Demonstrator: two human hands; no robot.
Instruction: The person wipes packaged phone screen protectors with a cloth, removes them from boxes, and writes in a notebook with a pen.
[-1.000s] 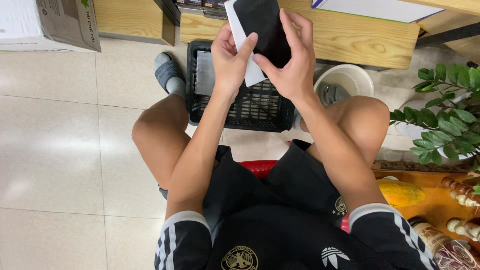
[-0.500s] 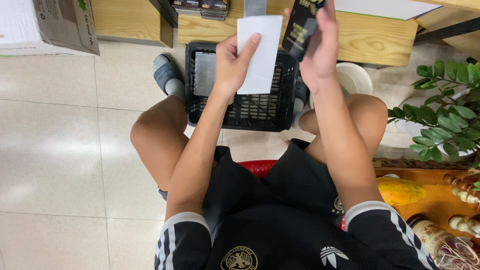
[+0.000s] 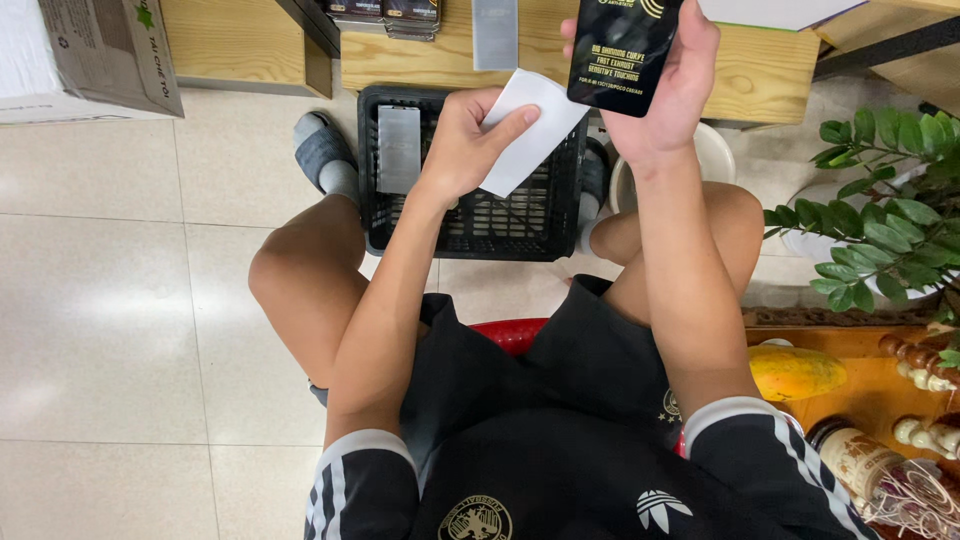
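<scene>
Glossy pale floor tiles [image 3: 110,300] catch soft overhead light. A low wooden shelf unit [image 3: 420,50] spans the far side; a cardboard box [image 3: 85,55] sits far left, a leafy potted plant [image 3: 880,230] right.

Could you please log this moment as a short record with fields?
left hand: left hand pinches a white paper slip over the basket
right hand: right hand holds a flat black package with gold print upright
below: black plastic mesh basket on the floor, a grey flat packet inside
posture: seated, knees apart
right side: green potted plant
</scene>
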